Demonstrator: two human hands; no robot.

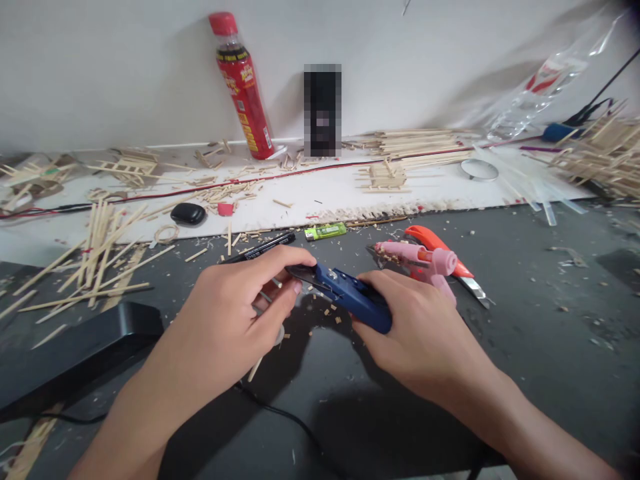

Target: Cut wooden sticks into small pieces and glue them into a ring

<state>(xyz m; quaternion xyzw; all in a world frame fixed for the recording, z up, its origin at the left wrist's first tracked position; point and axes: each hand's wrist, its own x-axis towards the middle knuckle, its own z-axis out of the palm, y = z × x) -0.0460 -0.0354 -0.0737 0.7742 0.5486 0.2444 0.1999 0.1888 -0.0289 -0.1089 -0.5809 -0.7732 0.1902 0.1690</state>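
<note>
A blue plier-like hand tool point(370, 308) with a dark, flat end and a metal pivot is held between my two hands above the dark tabletop. My right hand point(410, 317) wraps round its blue handles, fingers closed. At the tool's dark end, my left hand point(240, 313) pinches with thumb and forefinger. The exact kind of tool is unclear. Below and around it lie small wood offcuts point(338, 320). Just beyond my right hand rests a pink glue gun point(417, 257), and past my left hand a black pen point(265, 247).
An orange-handled utility knife point(470, 283) lies right of the glue gun. A green lighter point(325, 231) sits ahead. Wooden sticks point(95, 260) and a black case-like object point(125, 327) are at left. A red bottle point(245, 93) leans on the wall; a cable point(290, 417) crosses the front.
</note>
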